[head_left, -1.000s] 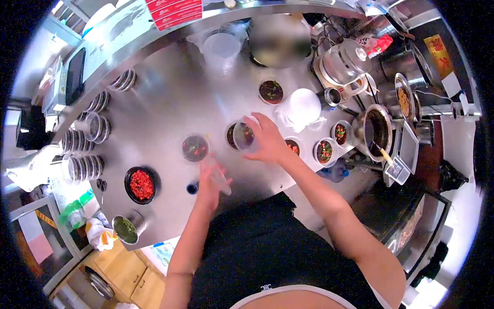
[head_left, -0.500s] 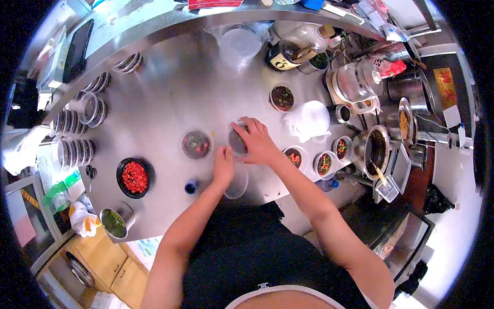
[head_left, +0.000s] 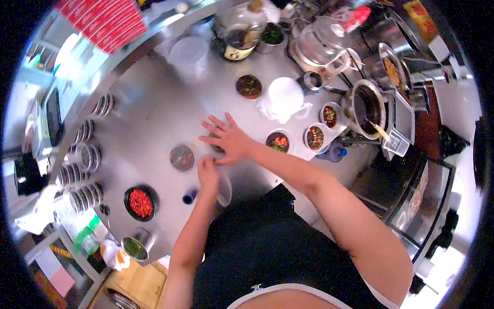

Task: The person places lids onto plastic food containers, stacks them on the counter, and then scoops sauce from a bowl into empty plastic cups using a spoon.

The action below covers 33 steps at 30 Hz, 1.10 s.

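Right hand has fanned its fingers open.
Left hand curled beside clear lid; grip cannot be told.

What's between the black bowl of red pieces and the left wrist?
A small dark blue container, between the black bowl and the left wrist, in the head view.

I can make out only a dark patch of the round tub beneath the right hand, whose fingers spread over it, hiding its lid or rim from me. Just to its left sits a second tub, upright, with red and green bits showing hazily through its top. By the left hand I see a clear round lid, tilted-looking and blurred; whether it's gripped, I can't tell.
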Tool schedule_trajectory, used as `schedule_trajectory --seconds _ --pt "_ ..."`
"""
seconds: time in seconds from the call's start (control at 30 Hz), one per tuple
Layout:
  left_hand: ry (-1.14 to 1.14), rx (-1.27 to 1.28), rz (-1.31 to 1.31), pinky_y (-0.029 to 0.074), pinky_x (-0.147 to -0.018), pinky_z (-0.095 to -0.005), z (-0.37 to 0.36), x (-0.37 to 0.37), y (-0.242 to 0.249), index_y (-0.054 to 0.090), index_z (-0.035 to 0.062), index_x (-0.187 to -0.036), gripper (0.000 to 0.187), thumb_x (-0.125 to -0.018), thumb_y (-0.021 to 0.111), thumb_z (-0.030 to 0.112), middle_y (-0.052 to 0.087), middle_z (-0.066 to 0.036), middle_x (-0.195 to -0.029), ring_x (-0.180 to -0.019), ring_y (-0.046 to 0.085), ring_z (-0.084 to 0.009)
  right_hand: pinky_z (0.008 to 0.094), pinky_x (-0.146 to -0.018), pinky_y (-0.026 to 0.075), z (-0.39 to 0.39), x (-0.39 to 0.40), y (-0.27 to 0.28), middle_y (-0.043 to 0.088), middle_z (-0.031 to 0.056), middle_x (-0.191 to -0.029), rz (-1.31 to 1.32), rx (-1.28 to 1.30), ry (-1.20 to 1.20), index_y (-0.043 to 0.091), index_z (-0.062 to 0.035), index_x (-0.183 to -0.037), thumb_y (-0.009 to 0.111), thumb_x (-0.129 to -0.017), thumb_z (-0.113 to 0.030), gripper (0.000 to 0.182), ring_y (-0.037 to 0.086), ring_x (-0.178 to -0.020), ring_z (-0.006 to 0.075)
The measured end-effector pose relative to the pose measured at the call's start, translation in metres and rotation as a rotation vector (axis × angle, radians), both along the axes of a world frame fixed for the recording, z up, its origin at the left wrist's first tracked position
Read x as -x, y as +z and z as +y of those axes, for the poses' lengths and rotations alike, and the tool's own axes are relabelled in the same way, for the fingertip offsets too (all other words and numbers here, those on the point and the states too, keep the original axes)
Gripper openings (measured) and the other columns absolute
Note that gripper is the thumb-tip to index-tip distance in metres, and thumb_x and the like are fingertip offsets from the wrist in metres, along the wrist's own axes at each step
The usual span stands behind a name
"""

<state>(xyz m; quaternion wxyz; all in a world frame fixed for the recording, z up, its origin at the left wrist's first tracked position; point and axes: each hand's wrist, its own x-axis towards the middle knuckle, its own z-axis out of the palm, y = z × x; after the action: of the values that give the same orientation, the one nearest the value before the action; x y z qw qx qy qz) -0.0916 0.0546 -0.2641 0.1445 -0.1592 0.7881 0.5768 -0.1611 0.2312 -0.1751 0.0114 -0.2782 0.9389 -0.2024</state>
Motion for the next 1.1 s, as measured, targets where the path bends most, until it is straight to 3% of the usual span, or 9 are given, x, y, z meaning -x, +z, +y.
schedule_trajectory --seconds 0.07,0.13,0.2,0.4,0.53,0.63,0.8,0.93,1.1 --pt "0.077 -0.255 -0.033 0.041 -0.058 -0.029 -0.004 -0.008 0.009 0.052 0.0039 -0.089 0.021 -0.094 0.05 0.024 0.048 -0.003 -0.067 -0.061 0.049 -0.017 0.0557 -0.111 0.018 0.003 -0.024 0.018 0.02 0.016 -0.153 -0.082 0.251 -0.141 0.029 -0.0168 -0.146 0.068 -0.074 -0.049 0.088 0.019 -0.141 0.0368" --pt "0.475 -1.06 -0.28 0.038 -0.052 -0.0269 0.004 -0.011 0.087 0.049 0.0061 -0.088 0.018 -0.094 0.049 0.023 0.042 -0.002 -0.063 -0.055 0.043 -0.0141 0.05 -0.113 0.02 0.006 -0.068 0.032 0.017 0.0189 -0.153 -0.295 0.695 -0.29 0.019 -0.011 -0.149 0.072 -0.075 -0.043 0.096 0.018 -0.141 0.0365" --pt "0.489 -0.941 -0.123 0.032 -0.049 -0.0229 0.051 -0.002 0.126 0.045 0.0082 -0.085 0.019 -0.097 0.046 0.022 0.035 0.0 -0.063 -0.053 0.035 -0.0094 0.0422 -0.112 0.024 0.012 -0.113 0.053 0.016 0.0192 -0.153 -1.11 1.183 -0.311 0.011 -0.0063 -0.15 0.075 -0.077 -0.034 0.101 0.018 -0.142 0.0333" --pt "0.065 -0.802 0.034 0.034 -0.058 -0.0239 0.138 0.003 0.125 0.046 0.0065 -0.093 0.016 -0.1 0.04 0.019 0.039 0.001 -0.071 -0.063 0.037 -0.0082 0.0392 -0.114 0.02 0.09 -0.142 0.087 0.022 0.0204 -0.149 -0.817 0.76 -0.361 0.016 0.0014 -0.147 0.08 -0.07 -0.046 0.111 0.025 -0.138 0.032" --pt "-0.093 -0.787 0.107 0.033 -0.06 -0.0236 0.168 -0.006 0.114 0.047 0.0049 -0.094 0.018 -0.101 0.038 0.018 0.039 0.001 -0.073 -0.065 0.036 -0.0075 0.0397 -0.113 0.022 0.11 -0.151 0.061 0.03 0.0204 -0.145 -1.097 1.394 -0.546 0.017 -0.0014 -0.147 0.074 -0.072 -0.05 0.106 0.027 -0.138 0.0303" --pt "-0.205 -0.753 0.146 0.04 -0.067 -0.0247 0.174 -0.003 0.108 0.048 0.0028 -0.101 0.017 -0.1 0.042 0.019 0.047 -0.002 -0.079 -0.071 0.045 -0.0093 0.0427 -0.11 0.026 0.127 -0.145 0.074 0.033 0.0197 -0.143 -0.788 0.919 -0.54 0.028 -0.0043 -0.143 0.075 -0.069 -0.047 0.098 0.032 -0.134 0.0333" --pt "-0.172 -0.201 0.261 0.045 -0.085 -0.0281 0.156 -0.008 0.05 0.053 -0.0012 -0.119 0.031 -0.096 0.051 0.019 0.06 -0.01 -0.104 -0.092 0.057 -0.0164 0.0479 -0.106 0.03 0.135 -0.128 0.024 0.032 0.0174 -0.142 -0.156 0.095 -0.608 0.037 -0.0087 -0.138 0.082 -0.059 -0.039 0.096 0.03 -0.132 0.0379" --pt "-0.33 -0.085 -0.152 0.045 -0.088 -0.0291 0.139 -0.005 0.071 0.054 -0.0023 -0.124 0.036 -0.094 0.054 0.018 0.06 -0.013 -0.115 -0.098 0.058 -0.0174 0.0496 -0.106 0.029 0.127 -0.121 -0.007 0.036 0.0201 -0.139 -0.148 0.143 -0.512 0.037 -0.01 -0.139 0.08 -0.057 -0.041 0.097 0.033 -0.129 0.0393" --pt "-0.256 -0.152 -0.042 0.049 -0.073 -0.0266 0.121 -0.008 0.014 0.06 -0.0002 -0.117 0.03 -0.089 0.061 0.011 0.065 -0.006 -0.093 -0.079 0.059 -0.0132 0.0515 -0.104 0.031 0.116 -0.116 -0.014 0.037 0.0189 -0.139 -0.081 0.017 -0.468 0.04 -0.0138 -0.138 0.076 -0.06 -0.043 0.09 0.033 -0.13 0.0393"
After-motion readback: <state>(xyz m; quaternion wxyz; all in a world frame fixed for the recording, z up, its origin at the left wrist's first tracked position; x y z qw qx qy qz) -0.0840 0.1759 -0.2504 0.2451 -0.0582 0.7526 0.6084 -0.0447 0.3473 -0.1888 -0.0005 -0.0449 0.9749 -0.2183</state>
